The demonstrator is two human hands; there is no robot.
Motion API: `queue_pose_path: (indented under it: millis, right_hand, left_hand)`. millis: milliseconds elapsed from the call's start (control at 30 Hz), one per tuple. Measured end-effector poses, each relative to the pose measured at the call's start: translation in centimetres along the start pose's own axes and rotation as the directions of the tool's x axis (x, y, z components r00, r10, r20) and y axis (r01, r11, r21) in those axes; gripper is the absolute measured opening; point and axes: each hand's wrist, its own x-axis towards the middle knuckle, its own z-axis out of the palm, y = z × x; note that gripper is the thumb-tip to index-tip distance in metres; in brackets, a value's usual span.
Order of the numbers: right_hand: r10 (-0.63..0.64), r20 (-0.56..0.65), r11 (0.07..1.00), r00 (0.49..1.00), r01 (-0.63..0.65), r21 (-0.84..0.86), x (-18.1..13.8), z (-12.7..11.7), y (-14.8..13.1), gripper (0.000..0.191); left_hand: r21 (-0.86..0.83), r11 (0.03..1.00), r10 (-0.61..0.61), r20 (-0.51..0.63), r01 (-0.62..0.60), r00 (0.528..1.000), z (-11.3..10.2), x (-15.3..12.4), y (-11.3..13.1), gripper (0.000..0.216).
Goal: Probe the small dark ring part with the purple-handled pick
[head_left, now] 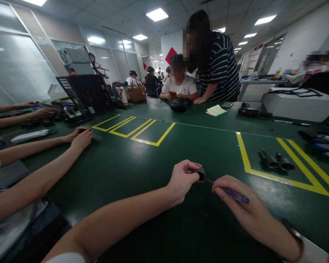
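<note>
My left hand (182, 180) is closed around a small dark metal cylinder (200, 175), held just above the green table (142, 164). My right hand (241, 204) grips a purple-handled screwdriver (234, 194), and its thin shaft points left into the open end of the cylinder. Two more dark metal cylinders (276, 161) lie inside a yellow-taped box to the right of my hands.
A co-worker's forearms and hands (79, 137) rest on the table at the left. Two people (203, 73) are at the far side, by a yellow-green notepad (216, 110). An open black computer case (82, 96) stands far left; a white box (298, 104) far right.
</note>
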Motion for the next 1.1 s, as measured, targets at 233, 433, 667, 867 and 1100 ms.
queue_pose_path:
  millis: [233,433,667,867,1100]
  right_hand:
    - [0.117,-0.031,0.967,0.993,-0.106,0.23,-0.4,-0.6,0.1,0.029]
    - [0.232,0.2,0.886,0.952,-0.292,0.361,0.1,-0.6,-0.3,0.036]
    - [0.244,0.284,0.908,0.927,-0.321,0.269,0.2,-0.3,-0.5,0.039]
    - [0.277,0.332,0.882,0.902,-0.376,0.285,0.2,-0.1,-0.2,0.037]
    - [0.396,0.335,0.643,0.855,-0.518,0.563,0.7,0.4,0.8,0.028]
  left_hand:
    - [-0.006,0.999,-0.042,-0.038,0.041,0.998,0.4,0.0,0.5,0.02]
    - [-0.033,0.994,-0.103,-0.075,0.101,0.992,0.6,-0.3,1.2,0.025]
    - [-0.046,0.991,-0.131,-0.049,0.129,0.99,0.5,-0.3,1.3,0.024]
    - [-0.05,0.991,-0.124,-0.048,0.121,0.991,0.6,-0.3,1.2,0.023]
    - [-0.059,0.994,-0.097,-0.06,0.094,0.993,0.6,-0.2,1.2,0.023]
